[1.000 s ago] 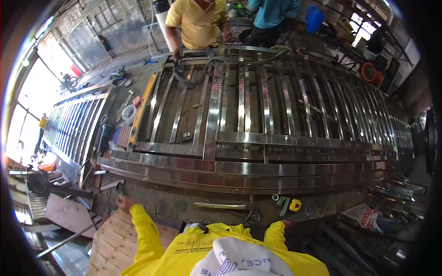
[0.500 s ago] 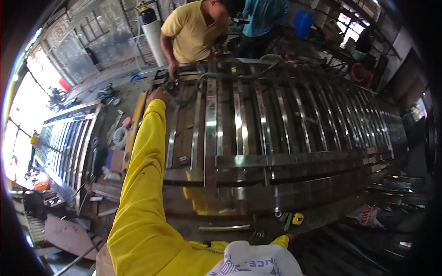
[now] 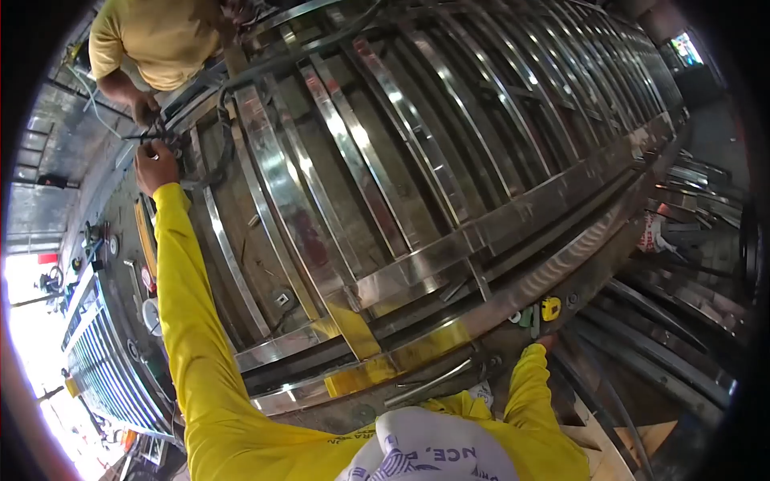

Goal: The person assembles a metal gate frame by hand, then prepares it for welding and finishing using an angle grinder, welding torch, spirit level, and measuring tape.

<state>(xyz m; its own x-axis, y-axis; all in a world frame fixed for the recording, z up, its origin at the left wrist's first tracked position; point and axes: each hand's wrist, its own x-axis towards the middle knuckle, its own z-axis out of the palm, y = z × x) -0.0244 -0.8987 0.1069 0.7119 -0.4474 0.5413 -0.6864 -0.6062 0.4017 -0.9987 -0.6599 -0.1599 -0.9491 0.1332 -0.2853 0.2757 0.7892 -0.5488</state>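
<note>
My left hand (image 3: 154, 164) stretches far across a large stainless steel gate frame (image 3: 417, 240) lying flat on a workbench. Its fingers curl around a dark corded tool (image 3: 163, 142) at the frame's far corner. A co-worker in a yellow shirt (image 3: 160, 40) bends over the same corner, one hand (image 3: 145, 108) just above the tool. My right hand (image 3: 548, 341) rests at the bench's near edge, mostly hidden behind my yellow sleeve, next to a yellow tape measure (image 3: 550, 308). Its fingers cannot be made out.
A loose steel bar (image 3: 429, 383) lies on the bench edge below the frame. A yellow spirit level (image 3: 145, 240) and small tools lie left of the frame. A second barred panel (image 3: 104, 369) lies at the far left. Steel tubes (image 3: 682, 321) are stacked on the right.
My left arm has gone from the bench's near edge out over the frame to the far corner. My head has leaned in and tilted, so the frame now fills the view.
</note>
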